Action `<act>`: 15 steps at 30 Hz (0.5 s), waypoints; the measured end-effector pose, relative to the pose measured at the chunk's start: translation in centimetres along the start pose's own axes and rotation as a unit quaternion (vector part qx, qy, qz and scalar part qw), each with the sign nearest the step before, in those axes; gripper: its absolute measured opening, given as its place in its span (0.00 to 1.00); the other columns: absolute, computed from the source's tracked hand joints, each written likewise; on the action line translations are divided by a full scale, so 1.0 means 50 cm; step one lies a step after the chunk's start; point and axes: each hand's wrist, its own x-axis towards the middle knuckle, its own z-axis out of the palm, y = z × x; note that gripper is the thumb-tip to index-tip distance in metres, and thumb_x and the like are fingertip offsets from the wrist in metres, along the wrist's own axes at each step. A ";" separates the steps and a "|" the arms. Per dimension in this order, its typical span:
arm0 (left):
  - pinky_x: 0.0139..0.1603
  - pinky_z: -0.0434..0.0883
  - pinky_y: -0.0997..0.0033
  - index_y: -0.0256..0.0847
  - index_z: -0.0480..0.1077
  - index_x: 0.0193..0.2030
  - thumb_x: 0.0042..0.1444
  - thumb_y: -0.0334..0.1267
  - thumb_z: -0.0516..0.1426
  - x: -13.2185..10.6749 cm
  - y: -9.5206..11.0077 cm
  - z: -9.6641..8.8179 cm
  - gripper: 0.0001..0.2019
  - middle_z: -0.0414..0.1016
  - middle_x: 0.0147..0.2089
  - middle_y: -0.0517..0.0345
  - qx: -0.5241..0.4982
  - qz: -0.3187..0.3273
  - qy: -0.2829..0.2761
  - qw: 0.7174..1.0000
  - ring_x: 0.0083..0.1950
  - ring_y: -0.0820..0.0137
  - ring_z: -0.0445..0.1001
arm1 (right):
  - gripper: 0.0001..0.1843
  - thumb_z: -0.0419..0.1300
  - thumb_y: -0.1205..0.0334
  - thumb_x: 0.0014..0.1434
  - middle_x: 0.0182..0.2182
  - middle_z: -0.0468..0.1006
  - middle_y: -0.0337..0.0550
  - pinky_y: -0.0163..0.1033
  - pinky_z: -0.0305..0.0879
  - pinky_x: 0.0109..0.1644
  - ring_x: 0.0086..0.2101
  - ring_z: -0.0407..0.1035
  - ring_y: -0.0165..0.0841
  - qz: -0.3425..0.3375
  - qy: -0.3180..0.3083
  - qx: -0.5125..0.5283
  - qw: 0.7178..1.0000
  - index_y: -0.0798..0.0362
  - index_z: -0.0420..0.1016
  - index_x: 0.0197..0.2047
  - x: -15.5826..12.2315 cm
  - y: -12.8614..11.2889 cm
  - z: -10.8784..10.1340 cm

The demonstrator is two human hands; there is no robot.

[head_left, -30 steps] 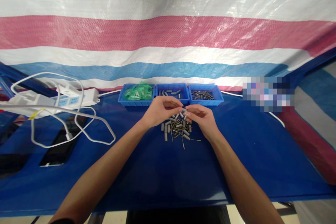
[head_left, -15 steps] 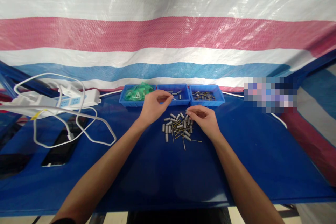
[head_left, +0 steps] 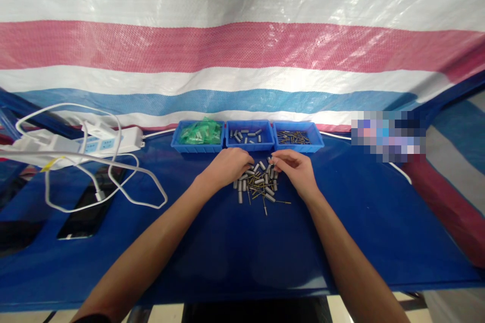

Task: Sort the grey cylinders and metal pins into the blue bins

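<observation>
A mixed pile of short grey metal cylinders (head_left: pixel 259 181) and thin brass-coloured screws or pins (head_left: pixel 258 193) lies on the blue tabletop. My left hand (head_left: pixel 229 165) is at the pile's upper left edge, its fingertips closed together; what they hold, if anything, is hidden. Opposite it, my right hand (head_left: pixel 294 167) pinches a small grey cylinder (head_left: pixel 270 159) between thumb and forefinger at the upper right of the pile. Behind the hands stands a middle blue bin (head_left: pixel 250 147) with several grey cylinders in it. The right blue bin (head_left: pixel 298 148) holds many thin brass-coloured pieces.
A left blue bin (head_left: pixel 197 148) contains green plastic bags (head_left: pixel 202 132). On the left lie a white power strip (head_left: pixel 131 139), looped white cables (head_left: pixel 153 186) and a black phone (head_left: pixel 81 219). A striped sheet (head_left: pixel 242 45) hangs behind the table. A blurred-out item (head_left: pixel 388 135) is at right.
My left hand has moved from over the middle bin down to the pile, and its fingers have drawn together. More cylinders in that bin are uncovered. My right hand has barely moved.
</observation>
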 end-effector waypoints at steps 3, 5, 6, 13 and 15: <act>0.50 0.74 0.66 0.43 0.83 0.47 0.63 0.32 0.60 -0.001 0.002 0.001 0.10 0.84 0.44 0.47 0.013 0.016 -0.016 1.000 0.48 0.60 0.81 | 0.15 0.74 0.48 0.55 0.33 0.86 0.43 0.41 0.76 0.36 0.29 0.78 0.35 0.002 0.001 0.001 1.000 0.49 0.85 0.41 0.000 -0.001 0.001; 0.48 0.74 0.67 0.43 0.81 0.50 0.64 0.31 0.58 -0.001 0.002 0.002 0.12 0.83 0.45 0.47 0.024 0.026 -0.019 0.999 0.48 0.60 0.81 | 0.15 0.74 0.48 0.55 0.33 0.86 0.43 0.42 0.76 0.35 0.29 0.77 0.35 0.004 -0.001 0.001 1.000 0.48 0.85 0.40 0.000 -0.001 0.002; 0.48 0.74 0.67 0.42 0.80 0.52 0.65 0.30 0.57 -0.002 0.002 0.002 0.13 0.82 0.46 0.46 0.032 0.027 -0.019 0.999 0.48 0.60 0.81 | 0.15 0.74 0.48 0.55 0.33 0.86 0.42 0.42 0.75 0.35 0.29 0.77 0.35 0.004 -0.003 0.000 1.000 0.48 0.85 0.40 0.000 -0.002 0.002; 0.50 0.76 0.66 0.37 0.81 0.48 0.65 0.28 0.57 0.000 0.006 -0.008 0.11 0.81 0.46 0.46 -0.063 0.021 0.057 0.996 0.46 0.61 0.81 | 0.13 0.74 0.50 0.56 0.32 0.86 0.42 0.41 0.74 0.35 0.28 0.76 0.34 -0.001 -0.005 -0.001 1.000 0.48 0.85 0.40 -0.001 -0.006 0.004; 0.48 0.77 0.69 0.37 0.82 0.45 0.63 0.28 0.60 0.002 0.014 -0.012 0.09 0.82 0.44 0.49 -0.153 0.024 0.103 0.983 0.43 0.65 0.81 | 0.14 0.74 0.49 0.56 0.32 0.86 0.41 0.41 0.75 0.35 0.28 0.76 0.34 -0.001 -0.009 0.000 1.000 0.48 0.85 0.40 -0.003 -0.012 0.005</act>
